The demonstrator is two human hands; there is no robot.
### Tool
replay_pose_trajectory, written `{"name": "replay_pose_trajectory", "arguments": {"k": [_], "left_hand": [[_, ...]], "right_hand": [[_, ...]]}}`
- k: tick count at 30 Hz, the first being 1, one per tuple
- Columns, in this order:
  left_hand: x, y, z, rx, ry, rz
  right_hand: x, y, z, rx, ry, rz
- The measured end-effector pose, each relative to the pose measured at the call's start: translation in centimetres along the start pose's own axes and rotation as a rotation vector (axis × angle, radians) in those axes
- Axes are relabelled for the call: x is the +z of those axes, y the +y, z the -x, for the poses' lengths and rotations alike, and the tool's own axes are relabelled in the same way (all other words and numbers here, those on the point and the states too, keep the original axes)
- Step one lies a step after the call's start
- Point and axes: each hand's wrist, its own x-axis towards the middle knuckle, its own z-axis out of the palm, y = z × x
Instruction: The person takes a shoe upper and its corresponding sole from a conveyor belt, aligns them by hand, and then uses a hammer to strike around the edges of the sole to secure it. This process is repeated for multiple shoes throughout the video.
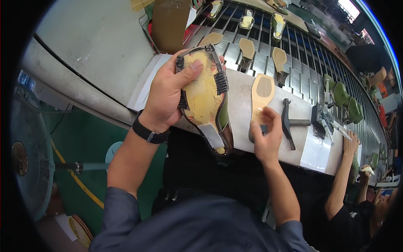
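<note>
My left hand (174,84) is wrapped round a green shoe upper on its last (205,101), bottom side facing up, with the thumb pressed on the yellowish underside. Dark rough patches line the forefoot edges, and a pale strip lies across the narrow heel part. To the right, a tan shoe sole (263,90) with a darker oval patch rests on the bench. My right hand (269,136) curls its thumb and fingers about the sole's narrow shank, near the dark heel. A hammer (286,124) lies just right of that hand.
Several tan soles (279,59) and lasted shoes (278,26) sit along the metal roller conveyor (294,50). A black holder with brushes (322,119) stands on the bench. A co-worker's hand (351,143) is at the right. A fan (31,159) stands at the left.
</note>
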Motion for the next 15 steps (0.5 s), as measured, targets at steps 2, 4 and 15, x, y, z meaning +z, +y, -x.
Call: {"name": "replay_pose_trajectory", "arguments": {"k": [2, 4, 15], "left_hand": [[0.2, 0.4, 0.4, 0.011, 0.024, -0.013], [0.3, 0.3, 0.7, 0.009, 0.023, 0.074], [4.0, -0.6, 0.2, 0.093, -0.048, 0.007]], "right_hand": [[-1.3, -0.5, 1.4, -0.395, -0.013, 0.688], [-3.1, -1.1, 3.6, -0.175, -0.115, 0.548], [-6.1, -2.3, 10.4, 0.770, -0.260, -0.550]]}}
